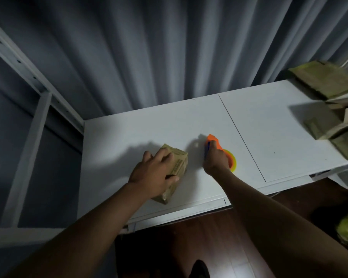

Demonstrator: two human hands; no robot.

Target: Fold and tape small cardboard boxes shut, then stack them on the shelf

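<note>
Shelf frame: a pale grey metal shelving rack (28, 125) with a perforated upright stands at the far left, against a dark blue-grey pleated curtain (149, 47).
Work surface: a white rectangular tabletop (269, 127), made of two panels that meet at a thin dark seam.
Left hand: the left hand (153, 173) lies on top of a small brown cardboard box (178, 163), fingers spread over its upper face and thumb curled against the near side, gripping it.
Box position: it sits on the table's left panel, near the front edge, just left of the dispenser.
Right hand: the right hand (216, 158) is wrapped round the handle of an orange plastic tape dispenser (214, 142) with a yellow-rimmed roll, resting on the table.
Spare cardboard: flattened brown cardboard boxes (325, 81) are piled at the table's far right.
</note>
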